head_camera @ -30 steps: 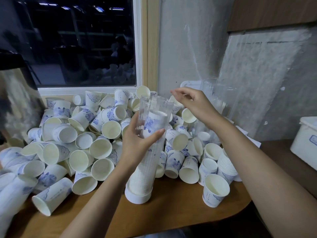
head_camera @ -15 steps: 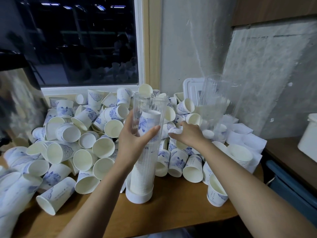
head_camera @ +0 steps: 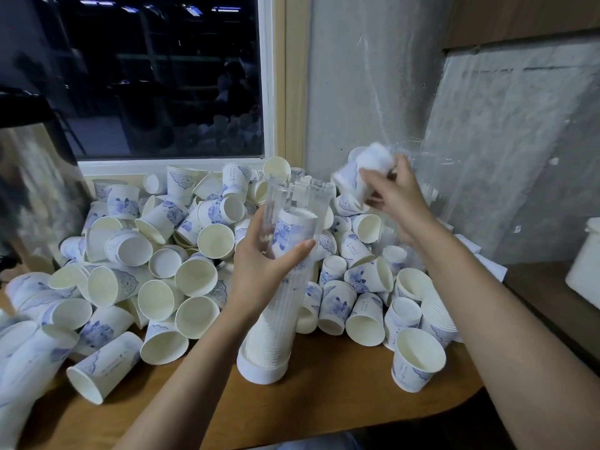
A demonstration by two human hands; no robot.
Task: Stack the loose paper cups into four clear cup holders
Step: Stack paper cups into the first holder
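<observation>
Clear holder (head_camera: 293,203), blue-printed cups (head_camera: 292,230) stacked inside

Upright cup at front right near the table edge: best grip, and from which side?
Grip the upright cup round its side wall just under the rim, coming from the front right. It stands mouth up with that side bare, while the pile crowds it from behind. A rim pinch from above should also work.
</observation>
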